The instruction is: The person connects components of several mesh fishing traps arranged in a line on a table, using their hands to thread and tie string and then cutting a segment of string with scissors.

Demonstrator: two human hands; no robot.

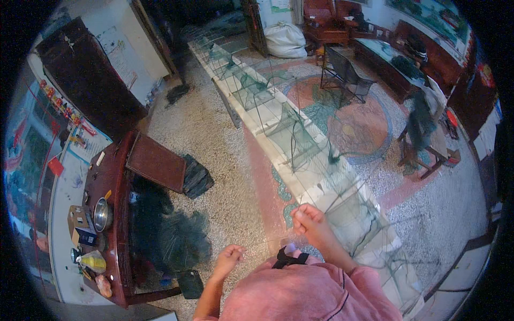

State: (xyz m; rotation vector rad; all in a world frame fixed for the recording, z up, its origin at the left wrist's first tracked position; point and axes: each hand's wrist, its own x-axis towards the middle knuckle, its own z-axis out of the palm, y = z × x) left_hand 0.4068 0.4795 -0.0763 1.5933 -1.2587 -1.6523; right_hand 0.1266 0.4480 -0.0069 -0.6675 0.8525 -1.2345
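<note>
My left hand (230, 260) is low in the middle, closed in a pinch. From its fingertips a thin thread (266, 242) runs to the right, in front of my chest. Higher and to the right, my right hand (308, 219) is also closed, thumb and fingers pressed together beside the edge of a long pale bench. What it pinches is too small to make out. Along the bench stretches a green mesh net (348, 216) with dark wire frames, forming a row of box-shaped sections. Its near part lies beside my right forearm.
On the left stands a red-brown table (124, 214) bearing a metal bowl (103, 214), a cardboard box (82, 227) and a yellow bottle. Dark netting (179, 241) is heaped on the floor beside it. Beyond the bench are a folding chair (345, 75), a white sack (285, 40) and a wooden stool.
</note>
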